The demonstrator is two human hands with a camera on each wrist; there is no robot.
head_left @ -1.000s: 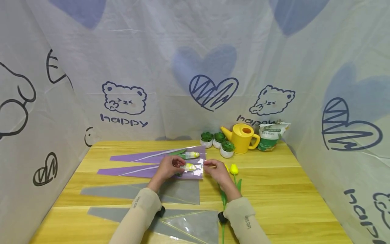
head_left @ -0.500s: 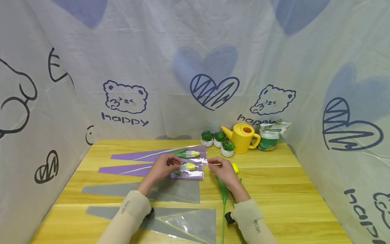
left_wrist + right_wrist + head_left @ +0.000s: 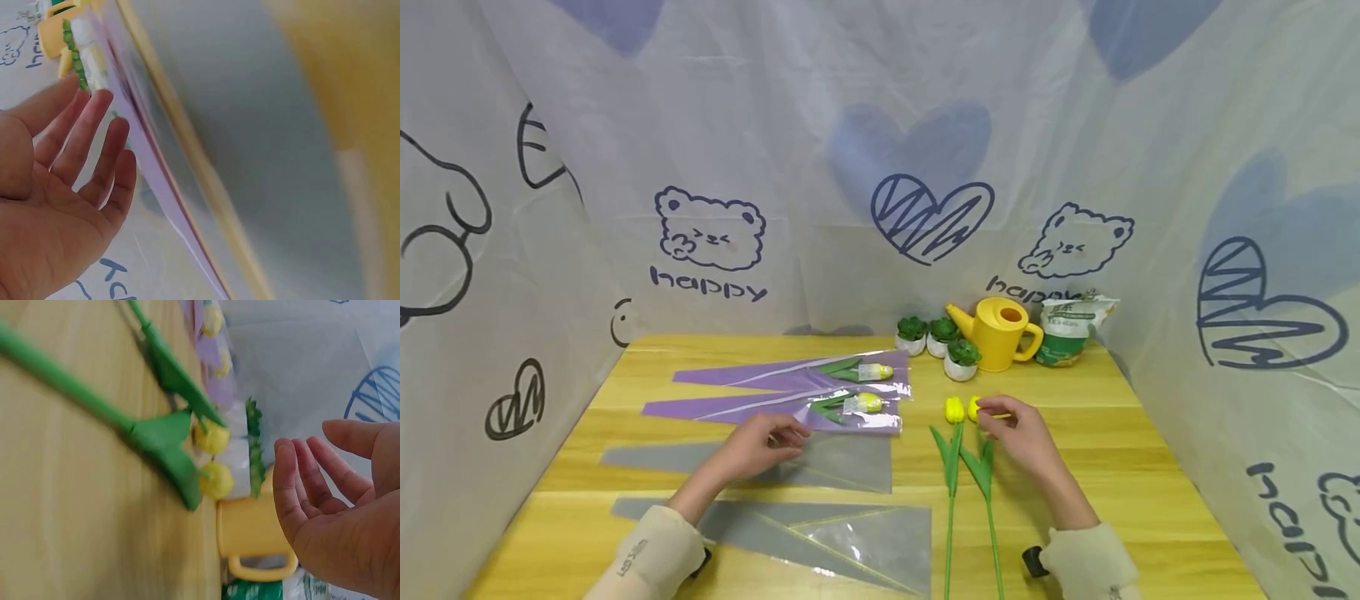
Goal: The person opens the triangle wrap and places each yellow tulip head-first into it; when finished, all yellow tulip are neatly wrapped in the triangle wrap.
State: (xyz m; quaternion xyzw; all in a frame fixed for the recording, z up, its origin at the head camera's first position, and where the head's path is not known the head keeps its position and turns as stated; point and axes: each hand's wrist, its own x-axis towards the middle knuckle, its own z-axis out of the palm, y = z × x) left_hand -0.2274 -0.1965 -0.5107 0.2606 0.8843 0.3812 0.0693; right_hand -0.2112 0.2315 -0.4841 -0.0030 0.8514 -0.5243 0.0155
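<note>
We hold the fingers of our right hand (image 3: pixel 1021 432) loosely bent, gripping nothing, above the bloom end of one tulip (image 3: pixel 981 471); from there its length runs back toward us. Left of those fingers lies the other tulip (image 3: pixel 952 467). Our left hand (image 3: pixel 758 446), relaxed and empty, is farther from both.

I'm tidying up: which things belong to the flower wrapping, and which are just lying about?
Probably the job:
- two loose yellow tulips
- two gray sleeves
- two purple sleeves, a tulip in each

Probably just lying about:
- three potted plants
- yellow watering can
- green-and-white bag
</note>
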